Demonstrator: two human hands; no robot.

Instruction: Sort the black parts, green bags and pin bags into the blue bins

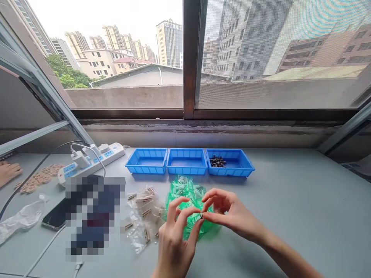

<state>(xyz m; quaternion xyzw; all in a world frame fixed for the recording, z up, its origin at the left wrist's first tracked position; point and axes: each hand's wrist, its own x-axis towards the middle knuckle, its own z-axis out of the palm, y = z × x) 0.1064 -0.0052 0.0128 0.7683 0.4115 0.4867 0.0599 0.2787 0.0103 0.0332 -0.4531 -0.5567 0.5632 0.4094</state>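
Note:
My left hand (178, 233) and my right hand (228, 212) meet above a crumpled green plastic bag (185, 189). Between the pinched thumb and index finger of my left hand is a tiny dark part (201, 216), too small to name. The thumb and index fingertips of my right hand press on the same part from the right. Left of the green bag lie clear plastic bags (140, 231) with thin metal pins (147, 212). Small dark pieces (217, 161) fill part of the right blue tray (245, 170).
Two more blue trays (145, 170) (187, 170) stand in the row. At the left are a power strip (92, 160), a phone (58, 212), cables, a crumpled clear wrapper (23, 220), flat tan pieces (40, 177) and another person's hand (8, 172). A window rises behind.

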